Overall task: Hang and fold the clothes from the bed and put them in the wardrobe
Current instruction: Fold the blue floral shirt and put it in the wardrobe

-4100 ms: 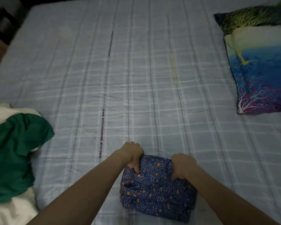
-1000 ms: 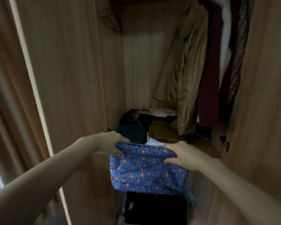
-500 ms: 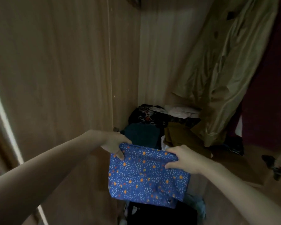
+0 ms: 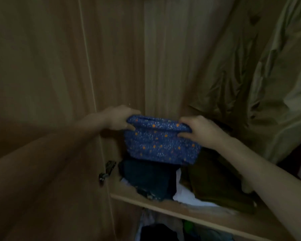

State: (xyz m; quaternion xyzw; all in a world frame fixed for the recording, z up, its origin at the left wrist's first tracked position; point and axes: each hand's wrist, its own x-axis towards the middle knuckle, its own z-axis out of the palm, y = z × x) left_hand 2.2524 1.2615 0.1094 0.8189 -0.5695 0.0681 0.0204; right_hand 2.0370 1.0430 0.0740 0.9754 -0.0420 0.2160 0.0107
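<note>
Head view: inside an open wardrobe [image 4: 163, 58], the left hand [image 4: 119, 118] and right hand [image 4: 201, 132] each grip a top corner of one folded blue floral garment [image 4: 161, 145], fingers curled round its upper fold, holding it just above the shelf [image 4: 163, 205]. To land it well, it probably should be lowered flat onto the dark folded pile [image 4: 146, 178] (the fold kept pinched until it rests), then released evenly. Counted: two hands, one blue garment, one olive folded garment [image 4: 214, 185], one white item [image 4: 186, 197] between the piles, one hanging khaki coat [image 4: 268, 84], one door hinge [image 4: 108, 170].
</note>
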